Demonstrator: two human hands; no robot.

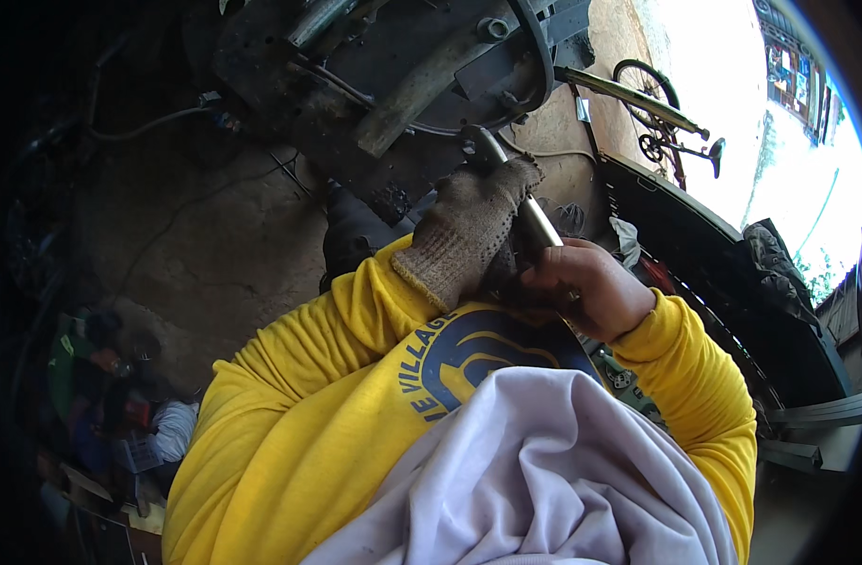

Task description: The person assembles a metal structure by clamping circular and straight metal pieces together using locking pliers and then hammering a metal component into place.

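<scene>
A silvery metal tube (pixel 541 222) slants across in front of my chest, its far end by the dark workbench. My left hand (pixel 471 222), in a dirty grey knit glove, is wrapped round its middle. At the tube's near end is my bare right hand (pixel 596 287), its fingers curled and closed on that end. The fingertips of the right hand are partly hidden. Beyond the tube, a heavy steel bar (pixel 422 105) lies on the dark metal workbench (pixel 261 58), beside a curved metal rim (pixel 546 58).
A bicycle (pixel 674 151) stands at the far right, past a long metal bar (pixel 638 102). A long black panel (pixel 732 273) runs along the right. Cloth (pixel 780 259) is draped over it. Pale metal profiles (pixel 817 414) lie lower right. Clutter and a person (pixel 101 363) are at the dim lower left.
</scene>
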